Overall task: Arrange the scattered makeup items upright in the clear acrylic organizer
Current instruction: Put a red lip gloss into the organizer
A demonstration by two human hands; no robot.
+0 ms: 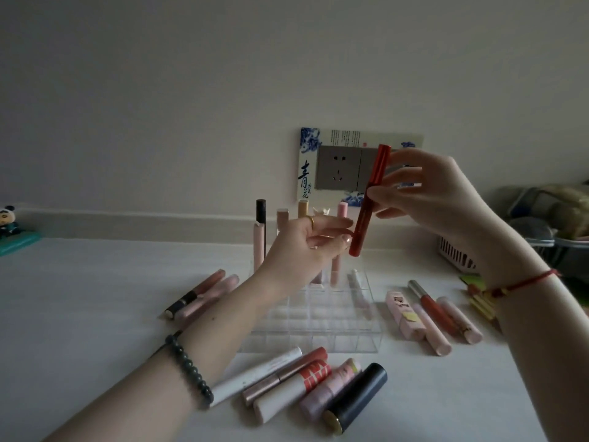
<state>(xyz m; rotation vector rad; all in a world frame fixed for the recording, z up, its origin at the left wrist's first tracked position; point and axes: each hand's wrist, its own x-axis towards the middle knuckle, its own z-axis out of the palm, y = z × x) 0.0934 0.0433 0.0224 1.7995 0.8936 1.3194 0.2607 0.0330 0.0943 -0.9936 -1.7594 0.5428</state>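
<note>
1. The left forearm, with a dark bead bracelet on it, is closest to the camera. It reaches diagonally over the table towards the middle.
2. On the left, a few slim tubes lie flat beside each other, not yet sorted.
3. In front, five thicker tubes lie in a row just before the clear acrylic organizer, probably queued there within easy reach.
4. The organizer's near compartments are bare. Only its back row holds items, among them a black-capped pink tube standing upright, so filling seems to run from back to front.
5. The left hand is raised above the organizer. Its thumb and fingertips pinch the lower end of the red tube, apparently to steady and steer the base.
6. The red tube, the item in hand, hangs in the air above the organizer's back right part. It is nearly upright and leans slightly, already oriented for a slot.
7. The right hand pinches the tube's middle between thumb and curled fingers and carries its weight. A red string circles the wrist.
8. On the right, four more tubes lie flat, waiting.
</note>
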